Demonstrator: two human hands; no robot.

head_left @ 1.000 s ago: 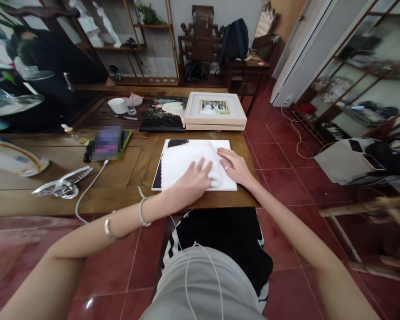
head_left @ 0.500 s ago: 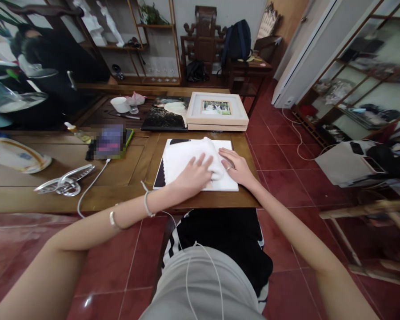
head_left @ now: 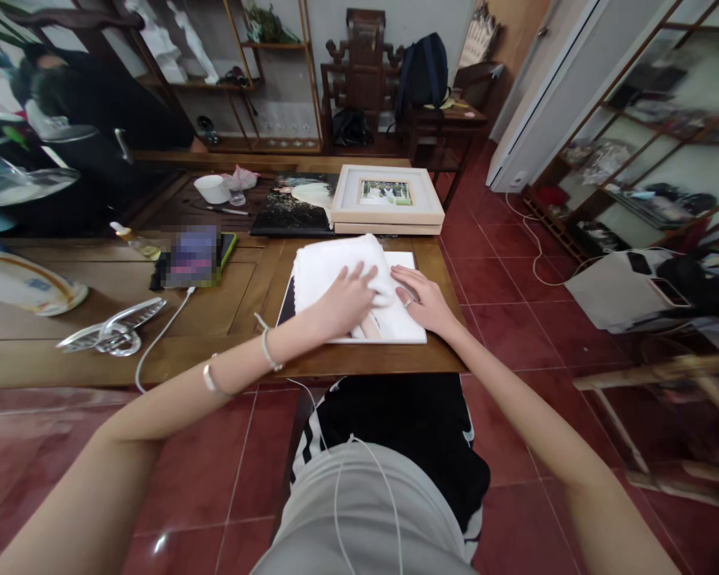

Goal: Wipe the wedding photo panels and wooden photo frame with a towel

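A white cloth lies over a flat photo panel near the table's front edge. My left hand rests on the cloth with its fingers spread, pressing it against the panel. Parts of a picture, dark at the left side and light at the bottom, show around the cloth; the rest is covered. On the panel's right side, my right hand lies flat with fingers stretched out, touching the surface beside the cloth.
Behind the panel are a pale framed photo and a dark photo panel. Left on the table lie a phone with a white cable, a clear hair claw, a small dropper bottle and a white cup.
My left hand has shifted slightly, and the cloth has moved up the panel, baring more of its lower edge. My right hand stays in place on the panel.
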